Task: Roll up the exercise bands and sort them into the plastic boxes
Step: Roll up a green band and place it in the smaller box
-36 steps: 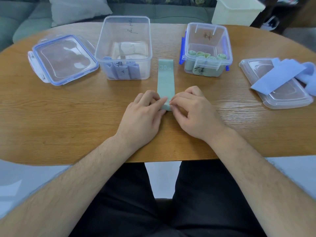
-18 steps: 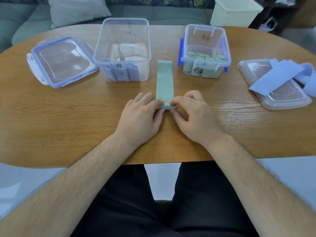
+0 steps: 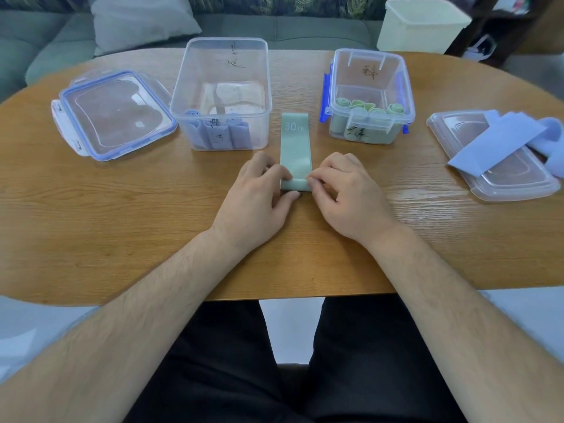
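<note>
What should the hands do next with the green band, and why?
Probably roll the near end forward, toward the "30" print. Only a small coil is formed at the near end of the green band, pinched by the left hand and right hand; most of its length lies flat on the table. It likely belongs afterwards in the right box, which holds green rolls.

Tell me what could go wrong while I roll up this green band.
The green band is barely rolled and only fingertips of the left hand and right hand pinch its ends; uneven pressure could skew it or let it spring open. It lies between both boxes: it belongs with the green rolls in the blue-clipped box, not the blue-band box.
</note>
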